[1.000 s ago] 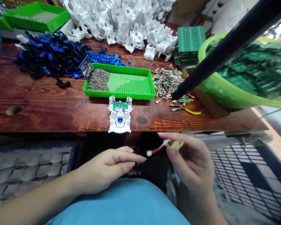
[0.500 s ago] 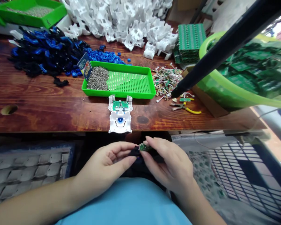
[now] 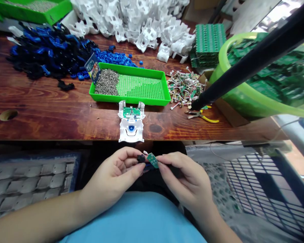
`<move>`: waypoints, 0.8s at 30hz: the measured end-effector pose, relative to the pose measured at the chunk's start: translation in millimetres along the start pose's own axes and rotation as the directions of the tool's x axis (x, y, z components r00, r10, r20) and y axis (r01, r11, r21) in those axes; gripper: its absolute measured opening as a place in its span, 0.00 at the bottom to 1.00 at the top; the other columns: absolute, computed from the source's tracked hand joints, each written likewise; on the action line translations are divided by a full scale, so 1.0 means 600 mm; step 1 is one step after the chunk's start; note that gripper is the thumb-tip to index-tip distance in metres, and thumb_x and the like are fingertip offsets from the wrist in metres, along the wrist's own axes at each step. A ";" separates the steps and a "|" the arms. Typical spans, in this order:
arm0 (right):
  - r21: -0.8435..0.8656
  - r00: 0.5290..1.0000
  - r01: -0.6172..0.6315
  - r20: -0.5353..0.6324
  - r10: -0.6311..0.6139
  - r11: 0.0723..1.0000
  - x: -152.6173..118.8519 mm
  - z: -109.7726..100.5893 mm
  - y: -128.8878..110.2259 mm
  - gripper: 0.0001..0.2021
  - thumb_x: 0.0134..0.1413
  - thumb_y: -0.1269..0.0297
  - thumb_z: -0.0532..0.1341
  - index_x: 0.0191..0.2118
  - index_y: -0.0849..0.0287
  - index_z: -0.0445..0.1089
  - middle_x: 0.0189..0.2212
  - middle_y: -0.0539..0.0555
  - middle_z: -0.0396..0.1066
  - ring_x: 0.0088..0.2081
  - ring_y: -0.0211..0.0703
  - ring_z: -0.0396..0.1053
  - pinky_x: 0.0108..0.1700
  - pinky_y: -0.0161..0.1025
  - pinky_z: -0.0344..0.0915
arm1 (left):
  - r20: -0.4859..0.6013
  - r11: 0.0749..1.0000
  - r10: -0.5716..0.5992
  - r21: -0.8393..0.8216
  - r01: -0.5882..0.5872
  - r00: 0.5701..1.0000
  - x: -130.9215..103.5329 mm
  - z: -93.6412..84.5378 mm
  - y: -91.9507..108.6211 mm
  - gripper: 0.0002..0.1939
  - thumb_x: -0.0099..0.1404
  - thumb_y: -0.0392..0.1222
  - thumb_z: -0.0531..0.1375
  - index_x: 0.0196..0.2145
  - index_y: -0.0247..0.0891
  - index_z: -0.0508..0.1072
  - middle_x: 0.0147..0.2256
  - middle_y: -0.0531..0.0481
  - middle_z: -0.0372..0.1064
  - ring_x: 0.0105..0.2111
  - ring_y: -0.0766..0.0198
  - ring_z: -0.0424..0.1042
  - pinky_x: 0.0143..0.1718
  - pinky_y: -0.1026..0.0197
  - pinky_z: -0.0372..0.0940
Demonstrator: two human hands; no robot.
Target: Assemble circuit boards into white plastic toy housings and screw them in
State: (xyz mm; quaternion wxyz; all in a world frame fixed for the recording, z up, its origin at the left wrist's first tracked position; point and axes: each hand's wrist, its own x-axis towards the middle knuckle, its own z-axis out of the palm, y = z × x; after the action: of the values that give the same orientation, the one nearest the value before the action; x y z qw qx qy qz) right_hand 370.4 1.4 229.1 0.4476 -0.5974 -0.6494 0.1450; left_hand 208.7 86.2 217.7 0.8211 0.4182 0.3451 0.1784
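Just below the table edge, my left hand [image 3: 124,172] is closed on a black and blue plastic part [image 3: 141,158], mostly hidden by the fingers. Between thumb and fingertips, my right hand [image 3: 182,172] pinches a small green circuit board [image 3: 152,160] by its right end. A short wire with a white plug [image 3: 145,153] sticks up from the board's left side. The board is tilted, close beside the black part; whether they touch I cannot tell. Ahead, at the table edge, lies a white plastic housing [image 3: 128,133] with a green board and a blue button in it.
A green tray [image 3: 152,100] of screws stands behind the housing. Black-blue parts [image 3: 50,54] and white shells [image 3: 131,20] are heaped beyond. To the right are small wired boards [image 3: 183,86], yellow-handled pliers [image 3: 202,116], a board-filled tub [image 3: 243,82] and a slanting black pole [image 3: 233,64].
The small circuit board has been turned, so its green face and white plug now show more plainly. Both hands stay close together below the table edge. The view has shifted slightly.
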 end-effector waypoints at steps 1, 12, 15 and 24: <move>0.001 1.000 0.001 0.022 -0.001 1.000 0.000 -0.001 0.001 0.13 0.52 0.77 0.59 0.42 0.56 0.68 0.33 0.48 0.74 0.34 0.30 0.71 0.38 0.28 0.68 | 0.003 1.000 0.004 0.008 -0.004 1.000 0.000 0.000 0.000 0.07 0.59 0.35 0.62 0.37 0.37 0.70 0.34 0.54 0.75 0.36 0.70 0.74 0.41 0.69 0.68; -0.063 0.980 0.050 0.196 -0.037 0.997 -0.004 -0.008 0.011 0.12 0.55 0.77 0.57 0.44 0.58 0.67 0.38 0.52 0.71 0.40 0.34 0.68 0.42 0.31 0.67 | 0.033 0.928 0.239 0.288 -0.238 0.971 -0.008 -0.005 -0.004 0.10 0.62 0.32 0.58 0.40 0.43 0.72 0.39 0.57 0.75 0.41 0.73 0.72 0.45 0.74 0.66; -0.084 0.976 0.077 0.208 -0.058 0.993 -0.005 -0.011 0.011 0.13 0.55 0.77 0.56 0.45 0.58 0.66 0.39 0.53 0.70 0.40 0.34 0.68 0.42 0.31 0.67 | 0.056 0.890 0.304 0.341 -0.304 0.951 -0.011 -0.011 -0.012 0.13 0.63 0.32 0.57 0.42 0.47 0.72 0.42 0.58 0.74 0.44 0.73 0.72 0.47 0.74 0.65; -0.093 0.978 0.092 0.194 -0.072 0.991 -0.004 -0.012 0.010 0.13 0.55 0.79 0.55 0.44 0.57 0.66 0.38 0.53 0.71 0.40 0.35 0.69 0.40 0.32 0.69 | 0.077 0.786 0.312 0.539 -0.303 0.947 -0.020 -0.022 -0.017 0.14 0.64 0.37 0.56 0.46 0.49 0.71 0.45 0.56 0.73 0.45 0.67 0.72 0.48 0.69 0.66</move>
State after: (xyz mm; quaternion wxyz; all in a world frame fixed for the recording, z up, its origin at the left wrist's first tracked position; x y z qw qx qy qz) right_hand 379.5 -1.8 227.6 0.3582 -0.5754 -0.7198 0.1497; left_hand 191.2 80.6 209.2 0.6254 0.6829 0.3153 0.2075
